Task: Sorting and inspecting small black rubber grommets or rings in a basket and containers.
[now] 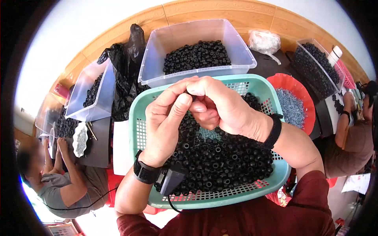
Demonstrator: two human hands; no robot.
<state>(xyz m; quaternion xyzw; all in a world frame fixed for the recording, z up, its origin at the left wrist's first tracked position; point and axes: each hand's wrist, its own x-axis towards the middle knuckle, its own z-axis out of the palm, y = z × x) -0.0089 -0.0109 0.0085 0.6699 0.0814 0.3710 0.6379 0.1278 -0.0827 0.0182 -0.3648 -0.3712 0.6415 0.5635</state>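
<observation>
My left hand [167,122] and my right hand [220,104] meet above a green perforated basket [138,129] filled with several small black ring-shaped parts [220,157]. The fingertips of both hands pinch together around something small and dark at the top; what it is stays mostly hidden by the fingers. My left wrist wears a black watch [146,172], with a small black device [172,179] on a cable hanging below it. A black band [274,131] circles my right wrist.
Behind the basket stands a clear plastic bin [197,47] of black parts, with a black plastic bag [126,74] and another clear bin [92,92] at its left. A red bowl [293,100] of small grey pieces lies at the right. Other people work at both sides.
</observation>
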